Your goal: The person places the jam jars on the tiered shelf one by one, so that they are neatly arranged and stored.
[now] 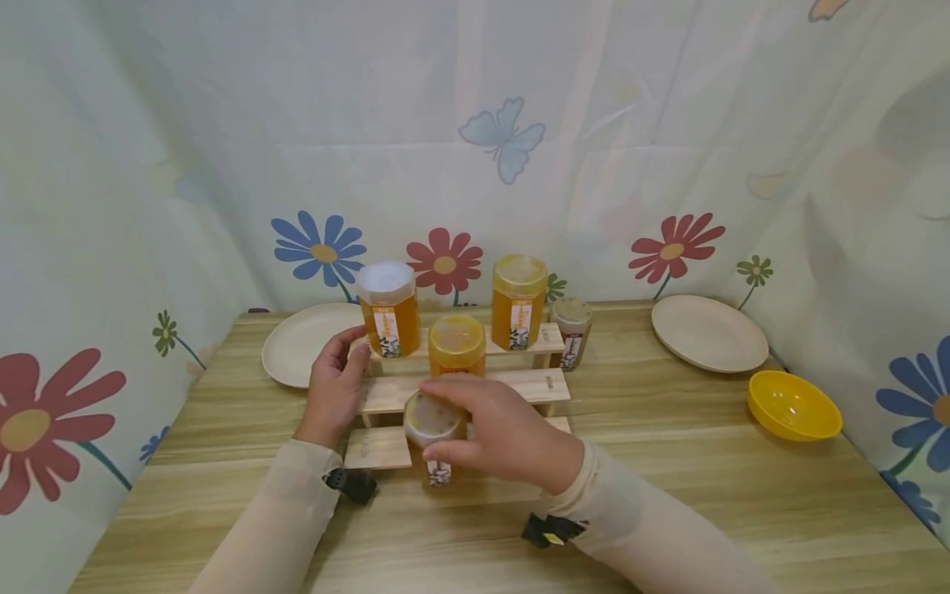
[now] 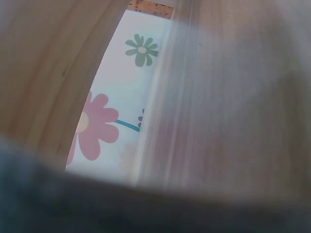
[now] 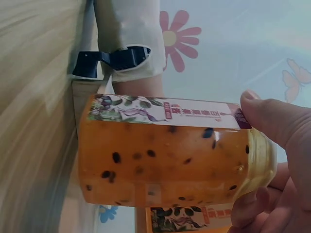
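In the head view a tiered wooden rack (image 1: 527,384) stands mid-table with jars on it. My left hand (image 1: 336,392) grips its left end, thumb by the upper step and fingers bent behind. My right hand (image 1: 505,425) holds a honey jar (image 3: 165,155) with dark seeds by its lid and neck, upright at the lowest step, which it overlaps. Behind it an amber jar (image 1: 457,342) with a yellowish lid stands on the middle step. A white-lidded jar (image 1: 389,309) and a yellow-lidded jar (image 1: 519,301) occupy the top step. Blurred wood fills the left wrist view.
A smaller dark-labelled jar (image 1: 571,334) stands behind the rack's right end. One pale plate (image 1: 285,351) lies at the back left, another plate (image 1: 708,334) at the back right. A yellow bowl (image 1: 794,404) sits near the right edge. Flowered curtains (image 1: 371,165) enclose the table.
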{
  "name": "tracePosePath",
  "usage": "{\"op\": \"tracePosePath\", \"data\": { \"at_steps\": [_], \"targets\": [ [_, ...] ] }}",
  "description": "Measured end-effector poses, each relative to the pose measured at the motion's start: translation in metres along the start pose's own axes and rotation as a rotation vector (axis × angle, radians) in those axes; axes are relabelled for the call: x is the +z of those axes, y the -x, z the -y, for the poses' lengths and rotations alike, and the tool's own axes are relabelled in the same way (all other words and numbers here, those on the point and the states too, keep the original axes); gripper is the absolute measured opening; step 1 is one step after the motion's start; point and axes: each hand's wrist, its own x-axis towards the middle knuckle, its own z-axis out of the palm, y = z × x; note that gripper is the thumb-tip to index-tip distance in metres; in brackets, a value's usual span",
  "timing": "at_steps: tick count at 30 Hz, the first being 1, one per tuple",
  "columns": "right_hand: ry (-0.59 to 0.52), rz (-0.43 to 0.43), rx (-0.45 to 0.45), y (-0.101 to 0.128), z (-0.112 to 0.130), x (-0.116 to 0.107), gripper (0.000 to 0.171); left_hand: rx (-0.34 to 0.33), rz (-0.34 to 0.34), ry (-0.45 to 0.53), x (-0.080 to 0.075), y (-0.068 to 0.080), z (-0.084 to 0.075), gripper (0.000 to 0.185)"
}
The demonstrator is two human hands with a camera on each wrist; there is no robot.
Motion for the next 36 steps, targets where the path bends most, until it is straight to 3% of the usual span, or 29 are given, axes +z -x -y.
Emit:
{"op": "tracePosePath", "data": {
  "at_steps": [6,17,24,30,36],
  "targets": [
    [-0.034,0.007,0.045,0.001,0.002,0.0,0.069,0.012,-0.013,-0.017,0.0,0.0,0.001,0.041],
    [-0.083,0.053,-0.013,0.004,-0.002,-0.008,0.063,0.007,-0.004,-0.014,0.0,0.001,-0.001,0.041],
    [-0.188,0.071,0.021,0.001,-0.001,-0.003,0.056,0.005,0.01,-0.012,-0.001,0.0,-0.003,0.042],
    [-0.268,0.037,0.038,0.001,0.0,0.007,0.044,-0.004,0.007,-0.022,-0.001,0.0,-0.002,0.043],
    [-0.215,-0.036,-0.002,0.0,-0.002,0.012,0.048,0.022,0.0,-0.006,0.0,0.001,-0.002,0.041]
  ]
}}
